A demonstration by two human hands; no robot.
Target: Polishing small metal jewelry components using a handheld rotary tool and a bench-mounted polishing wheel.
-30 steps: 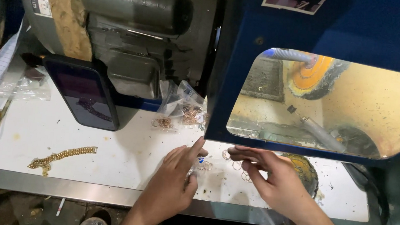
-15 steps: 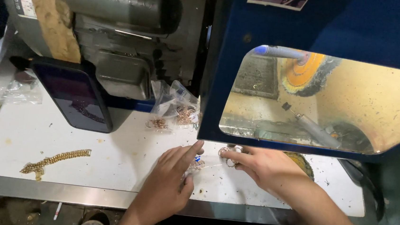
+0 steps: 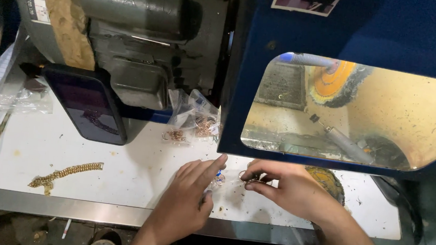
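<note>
White worktop point(image 3: 120, 182) with a steel front edge, scuffed and speckled, and at far left a gold chain point(image 3: 66, 174) lies loose on it. Just up from there a dark phone point(image 3: 87, 102) leans against the grey motor point(image 3: 131, 38), and clear bags of small rings point(image 3: 195, 120) sit at the motor's foot. Right of that, a blue hood point(image 3: 370, 31) with a window onto an orange polishing wheel point(image 3: 335, 82). Now the small clear packet point(image 3: 219, 179), a blue speck showing in it, lies flat on the worktop between both hands. Left hand point(image 3: 185, 203) palm down, forefinger stretched out onto the packet, grip spread. Right hand point(image 3: 290, 188) beside it, grip pinching a small metal ring point(image 3: 247, 177) at thumb and forefinger.
</note>
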